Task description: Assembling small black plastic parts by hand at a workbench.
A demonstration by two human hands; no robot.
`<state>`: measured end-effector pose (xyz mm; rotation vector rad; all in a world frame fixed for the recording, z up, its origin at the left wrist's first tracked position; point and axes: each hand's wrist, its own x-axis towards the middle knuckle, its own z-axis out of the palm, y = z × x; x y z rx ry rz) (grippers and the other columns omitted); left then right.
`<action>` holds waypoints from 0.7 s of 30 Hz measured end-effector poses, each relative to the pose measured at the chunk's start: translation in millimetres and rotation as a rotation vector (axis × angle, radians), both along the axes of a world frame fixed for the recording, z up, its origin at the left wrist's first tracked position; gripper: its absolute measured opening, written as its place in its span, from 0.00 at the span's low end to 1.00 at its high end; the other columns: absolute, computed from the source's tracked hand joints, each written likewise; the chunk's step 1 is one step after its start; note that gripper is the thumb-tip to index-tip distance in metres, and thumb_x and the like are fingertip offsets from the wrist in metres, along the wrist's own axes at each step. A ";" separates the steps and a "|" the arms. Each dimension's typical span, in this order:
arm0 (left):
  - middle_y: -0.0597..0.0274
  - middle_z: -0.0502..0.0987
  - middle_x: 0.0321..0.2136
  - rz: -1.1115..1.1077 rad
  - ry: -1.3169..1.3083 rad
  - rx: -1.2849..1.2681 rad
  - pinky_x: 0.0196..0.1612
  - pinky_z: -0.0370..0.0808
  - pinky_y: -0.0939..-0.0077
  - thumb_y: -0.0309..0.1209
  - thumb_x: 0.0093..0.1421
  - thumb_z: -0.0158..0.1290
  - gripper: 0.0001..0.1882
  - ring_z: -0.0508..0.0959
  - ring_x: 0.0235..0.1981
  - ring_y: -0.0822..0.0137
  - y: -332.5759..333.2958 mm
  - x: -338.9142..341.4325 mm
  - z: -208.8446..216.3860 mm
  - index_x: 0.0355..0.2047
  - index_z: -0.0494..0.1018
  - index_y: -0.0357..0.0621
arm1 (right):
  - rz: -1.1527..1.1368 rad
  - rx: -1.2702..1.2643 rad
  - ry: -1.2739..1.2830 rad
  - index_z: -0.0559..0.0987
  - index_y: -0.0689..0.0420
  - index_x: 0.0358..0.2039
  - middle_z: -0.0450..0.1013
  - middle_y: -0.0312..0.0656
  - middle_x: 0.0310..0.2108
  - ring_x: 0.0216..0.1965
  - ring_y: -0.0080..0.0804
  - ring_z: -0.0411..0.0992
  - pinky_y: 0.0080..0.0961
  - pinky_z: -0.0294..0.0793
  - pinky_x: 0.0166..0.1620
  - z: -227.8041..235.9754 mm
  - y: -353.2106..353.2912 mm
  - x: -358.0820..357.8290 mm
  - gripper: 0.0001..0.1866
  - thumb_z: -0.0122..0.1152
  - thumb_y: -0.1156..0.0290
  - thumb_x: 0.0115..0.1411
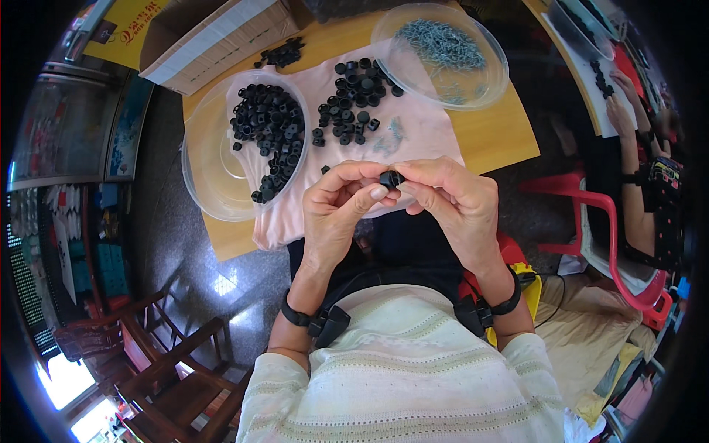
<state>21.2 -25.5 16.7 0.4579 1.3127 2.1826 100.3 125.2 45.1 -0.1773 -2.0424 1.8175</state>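
Note:
Between the fingertips of both hands sits a small round black plastic part (389, 179), held just above the near edge of a pink cloth (284, 221). My left hand (343, 203) pinches it from the left with thumb and forefinger. From the right, my right hand (450, 199) closes its thumb and fingers on the same part; whether it also grips something smaller there is hidden. Beyond my hands, a loose pile of black plastic parts (351, 107) lies on the cloth. To the left, a clear round tub (214, 199) holds many more of them.
A clear tub (443, 100) of small silvery metal pieces stands at the table's far right. An open cardboard box (221, 44) is at the far left. The wooden table (502, 136) ends near my lap. A red plastic chair (598, 199) and another person's arm (628, 125) are on the right.

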 end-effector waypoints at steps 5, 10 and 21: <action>0.53 0.79 0.34 -0.006 0.021 -0.003 0.41 0.78 0.77 0.20 0.59 0.54 0.12 0.80 0.35 0.68 -0.2 0.3 -1.9 0.43 0.71 0.32 | -0.007 0.113 0.064 0.80 0.63 0.39 0.77 0.43 0.35 0.30 0.24 0.76 0.15 0.77 0.28 -1.0 1.2 0.0 0.09 0.59 0.82 0.55; 0.53 0.78 0.34 -0.012 0.060 -0.014 0.42 0.78 0.76 0.19 0.59 0.53 0.11 0.80 0.35 0.67 -0.2 0.3 -4.3 0.43 0.71 0.31 | -0.016 0.184 0.087 0.80 0.64 0.38 0.78 0.43 0.34 0.28 0.24 0.75 0.17 0.76 0.27 -3.3 1.5 1.3 0.09 0.59 0.82 0.55; 0.54 0.79 0.34 -0.005 -0.028 -0.033 0.42 0.78 0.76 0.19 0.58 0.54 0.11 0.80 0.35 0.68 2.8 2.1 -1.1 0.42 0.72 0.32 | -0.071 0.349 0.115 0.79 0.64 0.38 0.76 0.43 0.34 0.34 0.29 0.75 0.17 0.77 0.28 -7.3 3.5 -1.3 0.09 0.61 0.82 0.54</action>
